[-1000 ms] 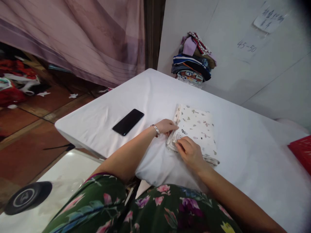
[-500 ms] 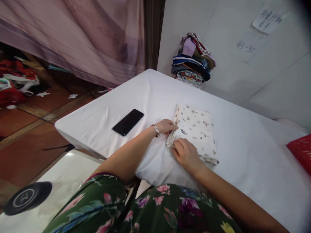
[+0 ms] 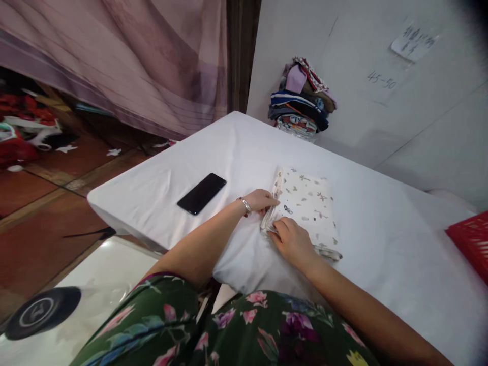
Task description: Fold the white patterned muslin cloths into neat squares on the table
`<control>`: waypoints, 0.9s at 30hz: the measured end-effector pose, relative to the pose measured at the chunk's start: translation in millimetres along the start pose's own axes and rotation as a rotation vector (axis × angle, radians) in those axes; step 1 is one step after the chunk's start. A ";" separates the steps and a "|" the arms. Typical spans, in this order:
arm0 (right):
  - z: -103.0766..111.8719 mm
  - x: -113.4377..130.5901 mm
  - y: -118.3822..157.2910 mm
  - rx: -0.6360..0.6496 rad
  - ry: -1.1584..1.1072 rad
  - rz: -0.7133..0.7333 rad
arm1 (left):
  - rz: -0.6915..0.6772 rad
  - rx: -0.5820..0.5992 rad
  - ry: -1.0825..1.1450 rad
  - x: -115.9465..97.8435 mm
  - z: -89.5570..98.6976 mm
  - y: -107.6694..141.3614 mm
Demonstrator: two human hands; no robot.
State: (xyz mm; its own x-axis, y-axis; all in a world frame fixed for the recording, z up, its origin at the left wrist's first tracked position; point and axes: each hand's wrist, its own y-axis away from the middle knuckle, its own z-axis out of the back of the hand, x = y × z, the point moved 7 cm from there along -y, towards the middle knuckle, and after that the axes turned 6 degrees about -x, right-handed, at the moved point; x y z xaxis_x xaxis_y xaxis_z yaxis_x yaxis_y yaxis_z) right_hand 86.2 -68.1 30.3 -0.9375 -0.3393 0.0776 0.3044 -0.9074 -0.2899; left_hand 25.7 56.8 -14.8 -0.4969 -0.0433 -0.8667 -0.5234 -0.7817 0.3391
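Observation:
A folded white cloth [image 3: 308,203] with small printed motifs lies flat on the white-covered table [image 3: 381,234]. My left hand [image 3: 261,200], with a silver bracelet at the wrist, grips the cloth's left edge, thumb and fingers pinched round the layers. At the near left corner my right hand [image 3: 293,240] is closed on the same cloth, its fingertips curled over the edge. Part of each hand's fingers is hidden beneath or behind the fabric. A black phone [image 3: 202,193] rests on the table to the left of my left hand.
Against the wall at the back stands a stack of folded clothes [image 3: 301,99]. A red basket [image 3: 470,244] is at the right edge. Lower left, a dark-lidded bottle [image 3: 43,311] lies on a white surface [image 3: 110,264]. A pink curtain [image 3: 152,61] hangs at the back left.
Almost nothing differs: both hands keep their hold at the cloth's left edge and near corner. The view has shifted very slightly.

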 end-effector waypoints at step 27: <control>4.8 -0.4 2.5 -0.161 -0.191 -0.008 | 0.009 -0.006 0.045 2.0 1.2 2.3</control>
State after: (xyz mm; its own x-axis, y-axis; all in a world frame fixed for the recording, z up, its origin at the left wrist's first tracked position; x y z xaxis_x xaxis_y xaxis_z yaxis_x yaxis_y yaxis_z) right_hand 88.1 -71.5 34.1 -0.8859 -0.3873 0.2552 0.2523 -0.8641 -0.4355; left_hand 22.7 55.7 -15.3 -0.4694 -0.0783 -0.8795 -0.5151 -0.7847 0.3447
